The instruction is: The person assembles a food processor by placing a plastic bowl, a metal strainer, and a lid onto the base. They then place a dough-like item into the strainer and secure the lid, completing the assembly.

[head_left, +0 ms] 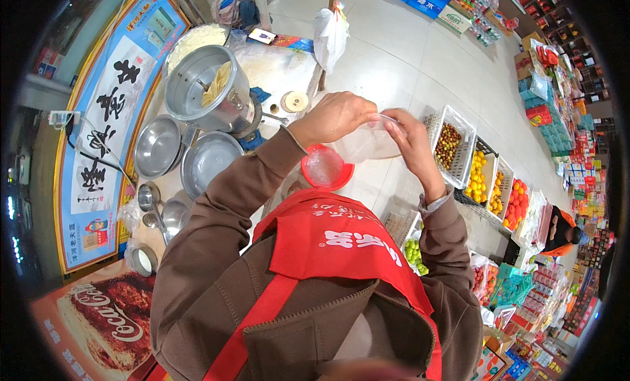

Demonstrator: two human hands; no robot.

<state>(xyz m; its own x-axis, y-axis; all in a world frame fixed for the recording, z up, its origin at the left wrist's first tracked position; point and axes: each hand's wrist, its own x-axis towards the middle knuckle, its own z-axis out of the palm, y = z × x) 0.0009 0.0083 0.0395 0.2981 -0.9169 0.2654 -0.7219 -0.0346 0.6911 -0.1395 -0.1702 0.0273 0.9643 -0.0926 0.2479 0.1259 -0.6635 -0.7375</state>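
Note:
Out in front of my chest, both hands hold the rim of a thin, see-through plastic bag [369, 143] that hangs between them. My left hand [335, 117] pinches its upper edge with fingers pressed together. Close by on the right, my right hand [412, 139] grips the same rim. Below my left hand is a red plastic basin [341, 177] with something clear and whitish inside; I cannot make out what. To the left, a large metal pot [187, 85] with a yellowish cloth [218, 84] in it stands on the worktable, near a round wooden-looking disc [295, 101].
Metal bowls [210, 159] and a small metal cup [148, 196] crowd the table's left side. A white plastic bag [331, 40] hangs from a post ahead. Fruit crates [453, 145] line the floor at right, with stocked shelves [590, 184] beyond. A person [558, 231] is far right.

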